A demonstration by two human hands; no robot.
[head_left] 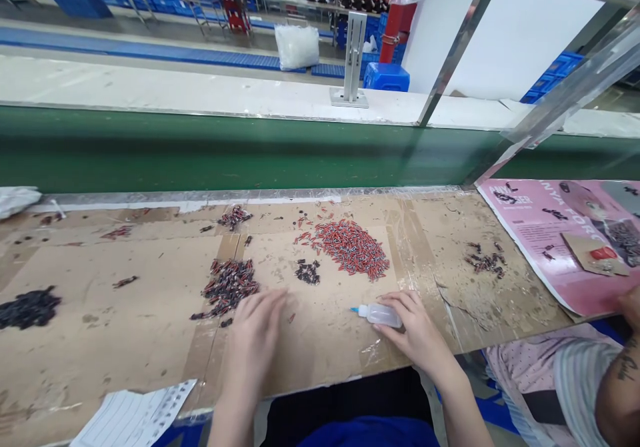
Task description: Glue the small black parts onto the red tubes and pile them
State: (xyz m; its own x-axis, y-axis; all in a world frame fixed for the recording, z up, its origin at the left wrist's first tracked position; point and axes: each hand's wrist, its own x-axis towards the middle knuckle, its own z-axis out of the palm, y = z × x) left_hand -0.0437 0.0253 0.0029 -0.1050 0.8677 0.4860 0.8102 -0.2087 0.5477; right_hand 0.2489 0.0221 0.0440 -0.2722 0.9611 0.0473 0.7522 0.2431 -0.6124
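Observation:
My right hand (413, 327) is wrapped round a small clear squeeze bottle (383, 315), which lies nearly level with its thin blue tip pointing left. My left hand (257, 320) is smeared by motion over the cardboard, and whether anything is between its fingers does not show. Just behind it sits a pile of dark and red small parts (231, 286). Between and beyond the hands lies a bigger heap of red and silver small parts (353, 248), with a little group of black pieces (307, 272) beside it. A single red piece (291, 318) lies near my left fingertips.
Black parts (30, 307) are heaped at the far left, and dark parts (486, 260) lie at the right. A paper sheet (135, 414) overhangs the front edge. A pink poster (540, 254) covers the right end, near another person's arm (620, 394). A green ledge (225, 154) borders the back.

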